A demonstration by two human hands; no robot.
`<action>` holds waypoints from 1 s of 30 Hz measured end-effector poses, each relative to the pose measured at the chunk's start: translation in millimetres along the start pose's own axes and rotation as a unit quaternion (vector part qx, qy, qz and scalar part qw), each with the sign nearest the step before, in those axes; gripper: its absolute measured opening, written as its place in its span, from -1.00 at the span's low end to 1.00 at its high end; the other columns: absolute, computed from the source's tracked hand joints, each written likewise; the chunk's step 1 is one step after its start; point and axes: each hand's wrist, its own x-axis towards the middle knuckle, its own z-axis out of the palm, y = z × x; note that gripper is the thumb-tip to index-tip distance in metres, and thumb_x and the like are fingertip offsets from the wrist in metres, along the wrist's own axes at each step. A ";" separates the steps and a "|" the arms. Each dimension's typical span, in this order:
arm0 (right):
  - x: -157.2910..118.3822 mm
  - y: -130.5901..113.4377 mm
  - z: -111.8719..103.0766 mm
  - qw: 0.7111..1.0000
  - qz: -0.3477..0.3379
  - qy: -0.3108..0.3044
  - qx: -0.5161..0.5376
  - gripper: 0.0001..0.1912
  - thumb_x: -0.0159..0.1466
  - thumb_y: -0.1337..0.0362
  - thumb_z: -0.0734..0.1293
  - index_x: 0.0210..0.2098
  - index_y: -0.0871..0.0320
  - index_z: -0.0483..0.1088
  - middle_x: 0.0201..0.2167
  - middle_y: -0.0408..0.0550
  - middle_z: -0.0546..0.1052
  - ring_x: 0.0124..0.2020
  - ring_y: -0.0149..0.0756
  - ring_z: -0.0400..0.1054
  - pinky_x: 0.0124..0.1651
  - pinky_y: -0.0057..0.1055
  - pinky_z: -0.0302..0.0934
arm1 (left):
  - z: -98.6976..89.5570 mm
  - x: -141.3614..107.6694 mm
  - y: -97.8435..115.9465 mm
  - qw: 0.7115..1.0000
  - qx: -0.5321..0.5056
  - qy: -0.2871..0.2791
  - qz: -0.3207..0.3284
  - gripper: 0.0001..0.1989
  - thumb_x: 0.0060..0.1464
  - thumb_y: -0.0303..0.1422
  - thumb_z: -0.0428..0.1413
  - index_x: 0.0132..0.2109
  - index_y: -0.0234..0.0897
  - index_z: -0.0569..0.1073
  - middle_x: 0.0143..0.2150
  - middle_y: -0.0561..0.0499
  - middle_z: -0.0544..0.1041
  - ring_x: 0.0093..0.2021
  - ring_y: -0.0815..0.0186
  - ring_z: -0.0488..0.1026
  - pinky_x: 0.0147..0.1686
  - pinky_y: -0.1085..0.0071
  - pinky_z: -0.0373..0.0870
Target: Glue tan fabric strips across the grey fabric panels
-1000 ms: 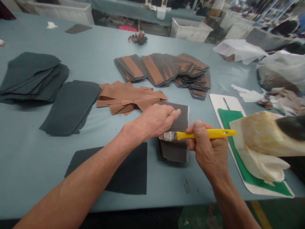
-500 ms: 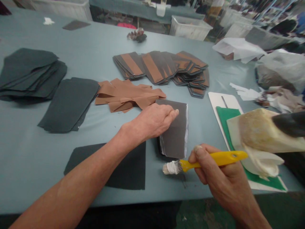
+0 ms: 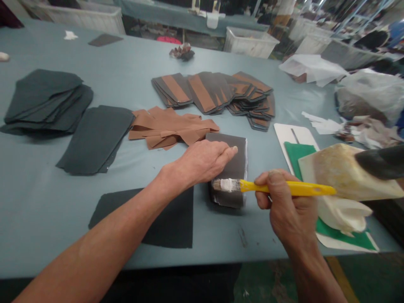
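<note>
Two hands on a blue-grey surface (image 3: 47,219) here, both busy around one small stack of dark sheet pieces (image 3: 240,168) sitting just right of centre. Left hand (image 3: 202,162) is laid flat and open on top of that stack, fingers stretched out, pinning it down. Right hand (image 3: 287,202) is closed tight around a yellow-handled brush (image 3: 284,188), and the white-caked bristles (image 3: 226,185) are touching the stack just beside the left fingertips. My read: the step in hand is spreading white paste over those pieces, and the next stroke calls for the left hand staying put so nothing slides. Just past the stack lies a tangle of tan strips (image 3: 170,128), with fanned piles of dark-and-tan pieces (image 3: 211,94) beyond. More dark pieces (image 3: 47,99) sit off to the left, and a green-and-white board (image 3: 298,153) lies to the right under a stained cream container (image 3: 334,172), though I can't tell exactly what that is.
</note>
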 end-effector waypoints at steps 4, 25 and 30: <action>5.3 8.4 10.3 1.000 -0.013 -0.020 0.003 -0.48 0.38 -0.21 0.37 -0.41 0.12 0.46 -0.71 -0.25 0.35 -0.68 -0.45 0.21 -0.61 -0.52 0.09 | 1.7 -0.5 -0.7 1.000 -0.002 0.005 -0.014 -0.54 0.53 -0.22 -0.18 -0.26 -0.26 0.48 -0.33 0.00 0.54 -0.31 0.26 0.47 -0.28 0.33 0.24; 9.0 -5.9 -38.2 0.988 0.016 0.078 0.133 -0.58 0.28 -0.01 0.52 -0.56 0.06 0.43 -0.70 -0.26 0.24 -0.75 -0.52 -0.05 -0.65 -0.41 -0.10 | 5.0 -12.9 14.9 0.999 0.030 -0.006 -0.021 -0.58 0.54 -0.21 -0.17 -0.09 -0.29 0.52 -0.13 -0.10 0.64 -0.10 0.12 0.58 -0.09 0.23 0.40; 30.8 -7.4 -44.6 0.966 0.009 0.184 0.179 -0.58 0.11 0.08 0.61 -0.62 0.08 0.36 -0.64 -0.29 0.21 -0.74 -0.58 -0.07 -0.67 -0.40 -0.25 | 45.3 -40.2 45.7 0.998 0.042 0.010 0.056 -0.71 0.44 -0.30 0.01 0.10 -0.38 0.50 0.21 -0.24 0.57 0.19 0.02 0.53 0.23 0.09 0.43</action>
